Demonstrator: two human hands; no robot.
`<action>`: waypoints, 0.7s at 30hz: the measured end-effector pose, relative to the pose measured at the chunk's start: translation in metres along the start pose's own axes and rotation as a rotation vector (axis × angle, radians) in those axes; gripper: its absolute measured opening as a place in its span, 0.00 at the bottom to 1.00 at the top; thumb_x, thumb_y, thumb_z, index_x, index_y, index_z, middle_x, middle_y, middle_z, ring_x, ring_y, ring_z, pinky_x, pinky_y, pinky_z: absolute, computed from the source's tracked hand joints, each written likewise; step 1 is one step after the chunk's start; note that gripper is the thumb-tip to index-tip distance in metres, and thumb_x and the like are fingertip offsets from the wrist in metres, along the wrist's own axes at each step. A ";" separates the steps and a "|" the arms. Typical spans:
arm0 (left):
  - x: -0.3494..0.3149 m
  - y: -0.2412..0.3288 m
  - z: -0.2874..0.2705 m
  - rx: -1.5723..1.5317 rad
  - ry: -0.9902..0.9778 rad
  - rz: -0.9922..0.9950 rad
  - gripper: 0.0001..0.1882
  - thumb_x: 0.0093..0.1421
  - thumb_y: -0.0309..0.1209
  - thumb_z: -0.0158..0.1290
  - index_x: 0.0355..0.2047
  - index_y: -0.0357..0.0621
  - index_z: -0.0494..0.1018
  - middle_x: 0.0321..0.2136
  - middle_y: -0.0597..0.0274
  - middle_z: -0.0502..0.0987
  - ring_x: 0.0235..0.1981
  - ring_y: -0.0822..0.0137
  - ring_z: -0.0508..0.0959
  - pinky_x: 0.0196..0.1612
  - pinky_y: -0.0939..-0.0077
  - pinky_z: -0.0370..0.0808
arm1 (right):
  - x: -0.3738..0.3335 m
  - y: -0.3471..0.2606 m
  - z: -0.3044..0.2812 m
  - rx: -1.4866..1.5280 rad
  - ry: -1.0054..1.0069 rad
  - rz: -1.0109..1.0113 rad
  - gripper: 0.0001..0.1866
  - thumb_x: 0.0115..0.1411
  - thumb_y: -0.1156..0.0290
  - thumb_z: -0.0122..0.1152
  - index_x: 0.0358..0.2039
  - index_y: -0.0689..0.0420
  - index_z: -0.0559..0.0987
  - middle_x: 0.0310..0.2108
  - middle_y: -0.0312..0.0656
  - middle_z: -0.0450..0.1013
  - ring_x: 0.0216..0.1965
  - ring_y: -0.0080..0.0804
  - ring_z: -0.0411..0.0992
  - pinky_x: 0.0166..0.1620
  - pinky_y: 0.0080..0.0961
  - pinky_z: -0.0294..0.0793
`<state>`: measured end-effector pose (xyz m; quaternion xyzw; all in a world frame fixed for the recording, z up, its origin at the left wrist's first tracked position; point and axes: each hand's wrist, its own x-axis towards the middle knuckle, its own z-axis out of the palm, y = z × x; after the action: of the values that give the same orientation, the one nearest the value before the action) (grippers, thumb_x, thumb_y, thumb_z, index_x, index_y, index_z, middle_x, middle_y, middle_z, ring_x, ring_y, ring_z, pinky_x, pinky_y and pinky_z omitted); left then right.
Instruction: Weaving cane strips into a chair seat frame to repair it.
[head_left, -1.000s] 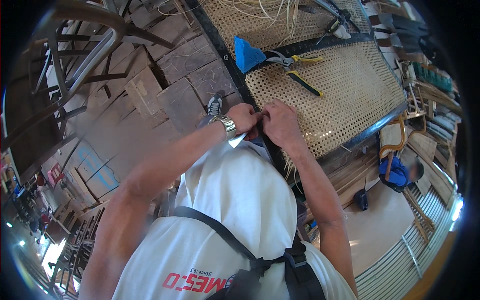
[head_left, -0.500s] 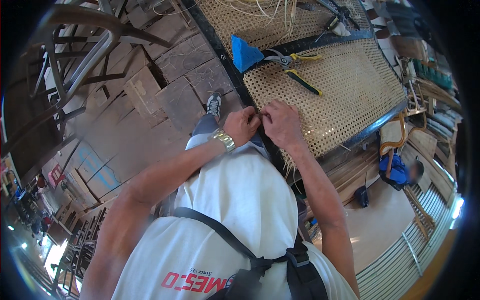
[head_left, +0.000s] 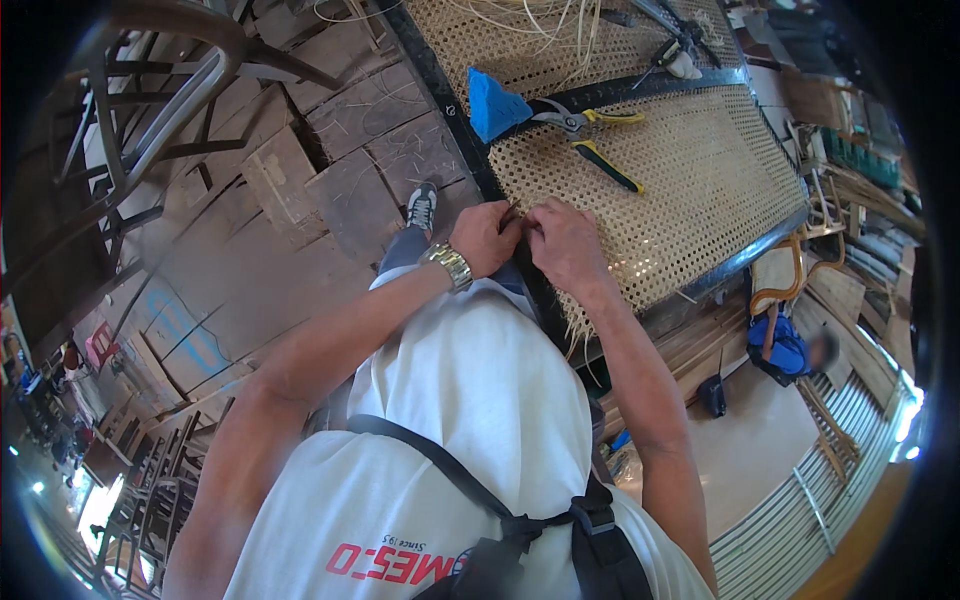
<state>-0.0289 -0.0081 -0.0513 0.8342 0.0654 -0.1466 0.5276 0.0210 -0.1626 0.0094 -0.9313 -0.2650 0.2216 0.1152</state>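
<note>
A woven cane panel (head_left: 680,170) in a dark frame (head_left: 468,145) lies before me. At the frame's near left corner my left hand (head_left: 485,240), with a metal watch (head_left: 452,268) on its wrist, is closed with its fingers curled. My right hand (head_left: 565,247) rests on the panel's edge beside it, thumb and fingers pinched together. The fingertips of both hands almost meet over the frame, and what they grip is too small and hidden to make out. Farther up lie open pruning shears (head_left: 590,125) with yellow and dark green handles, next to a blue block (head_left: 495,105).
Loose cane strands (head_left: 560,30) and several tools (head_left: 680,45) lie on the panel's far part. Dark wooden chair frames (head_left: 165,120) stand at left on the plank floor (head_left: 350,200). A person in blue (head_left: 782,342) sits low at right, near curved wooden frames (head_left: 790,275).
My left hand has turned slightly and moved a little up and right, its fingers still by the frame. My right hand has barely moved. The view has shifted slightly.
</note>
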 end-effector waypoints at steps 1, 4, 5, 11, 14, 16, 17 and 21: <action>0.000 0.003 -0.001 -0.069 -0.006 -0.055 0.15 0.62 0.39 0.56 0.32 0.37 0.76 0.27 0.41 0.79 0.29 0.43 0.79 0.33 0.57 0.74 | 0.000 -0.001 -0.002 -0.013 -0.037 0.012 0.07 0.60 0.68 0.58 0.36 0.56 0.78 0.41 0.41 0.74 0.46 0.39 0.74 0.49 0.42 0.63; 0.002 0.000 0.000 -0.110 -0.009 -0.098 0.15 0.61 0.39 0.55 0.33 0.37 0.76 0.28 0.41 0.79 0.30 0.43 0.80 0.34 0.58 0.75 | 0.001 0.002 0.002 0.005 -0.037 0.004 0.06 0.61 0.68 0.57 0.36 0.55 0.78 0.40 0.42 0.73 0.46 0.39 0.73 0.49 0.42 0.63; 0.002 -0.003 0.000 -0.078 -0.009 -0.086 0.15 0.62 0.39 0.55 0.33 0.37 0.76 0.29 0.41 0.79 0.31 0.43 0.80 0.34 0.58 0.76 | 0.000 0.002 0.004 0.001 -0.038 -0.001 0.06 0.61 0.68 0.57 0.36 0.55 0.78 0.40 0.42 0.73 0.46 0.39 0.73 0.49 0.42 0.63; 0.004 0.006 0.000 -0.080 -0.068 -0.222 0.14 0.58 0.38 0.53 0.34 0.40 0.79 0.35 0.42 0.80 0.40 0.41 0.80 0.44 0.52 0.77 | -0.009 0.006 0.012 0.017 0.142 -0.086 0.05 0.61 0.69 0.57 0.36 0.54 0.76 0.36 0.41 0.71 0.44 0.40 0.71 0.49 0.41 0.62; 0.004 0.002 0.001 -0.010 -0.063 -0.136 0.13 0.59 0.38 0.53 0.34 0.41 0.79 0.35 0.43 0.81 0.40 0.42 0.80 0.44 0.52 0.77 | -0.010 0.005 0.009 0.112 0.136 -0.085 0.04 0.61 0.70 0.57 0.35 0.55 0.75 0.36 0.42 0.71 0.43 0.42 0.71 0.49 0.41 0.62; 0.006 -0.007 0.003 0.001 -0.068 -0.081 0.14 0.60 0.38 0.53 0.35 0.39 0.78 0.33 0.44 0.81 0.36 0.44 0.81 0.40 0.54 0.76 | -0.009 0.005 0.009 0.143 0.140 -0.094 0.04 0.61 0.70 0.57 0.36 0.55 0.75 0.36 0.43 0.70 0.43 0.42 0.71 0.48 0.41 0.62; 0.007 -0.012 0.003 0.018 -0.074 -0.028 0.15 0.62 0.38 0.53 0.36 0.37 0.78 0.30 0.44 0.81 0.32 0.46 0.81 0.36 0.57 0.76 | -0.008 0.004 0.009 0.137 0.136 -0.098 0.04 0.61 0.70 0.57 0.36 0.55 0.75 0.36 0.43 0.70 0.43 0.42 0.71 0.48 0.41 0.62; 0.006 -0.022 -0.026 -0.213 -0.204 -0.190 0.16 0.63 0.41 0.54 0.35 0.38 0.78 0.24 0.53 0.80 0.21 0.59 0.79 0.27 0.64 0.74 | -0.007 0.005 0.010 -0.032 0.134 -0.116 0.06 0.61 0.70 0.56 0.37 0.56 0.75 0.38 0.44 0.70 0.43 0.42 0.71 0.48 0.41 0.64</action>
<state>-0.0241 0.0243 -0.0619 0.7443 0.1053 -0.2719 0.6008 0.0134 -0.1699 0.0013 -0.9290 -0.3136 0.1473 0.1305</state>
